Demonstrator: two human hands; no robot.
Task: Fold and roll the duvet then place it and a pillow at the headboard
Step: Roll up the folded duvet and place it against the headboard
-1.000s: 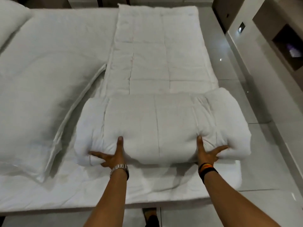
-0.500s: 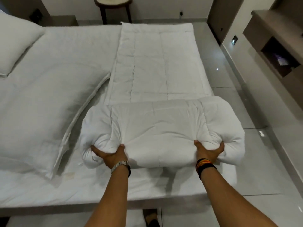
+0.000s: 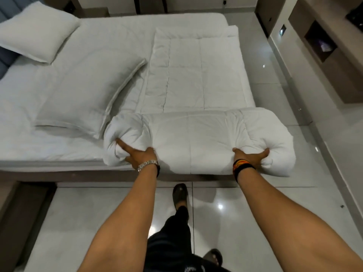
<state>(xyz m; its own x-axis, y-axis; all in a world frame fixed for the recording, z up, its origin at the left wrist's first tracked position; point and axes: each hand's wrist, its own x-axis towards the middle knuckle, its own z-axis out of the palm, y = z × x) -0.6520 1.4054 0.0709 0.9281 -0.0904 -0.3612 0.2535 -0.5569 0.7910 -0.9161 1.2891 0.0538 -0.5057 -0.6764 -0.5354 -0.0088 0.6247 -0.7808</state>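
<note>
The white quilted duvet (image 3: 196, 75) lies folded in a long strip along the right side of the bed, and its near end is rolled into a thick roll (image 3: 196, 140) at the bed's front edge. My left hand (image 3: 137, 156) grips the roll near its left end, fingers dug into the fabric. My right hand (image 3: 249, 157) grips it near the right end. A large white pillow (image 3: 86, 95) lies flat just left of the roll. A second pillow (image 3: 37, 30) rests at the far left, by the blue headboard (image 3: 5, 55).
The bed's white sheet (image 3: 110, 32) spreads left of the duvet. Glossy floor tiles (image 3: 275, 203) run along the right side and the near side, where my legs and sandals stand. A wall unit with open niches (image 3: 322, 42) lines the right. Furniture legs stand beyond the bed.
My hands went from pressing flat on the roll to gripping it. The roll now sits at the bed's near edge, and the view has pulled back, showing the floor and my legs.
</note>
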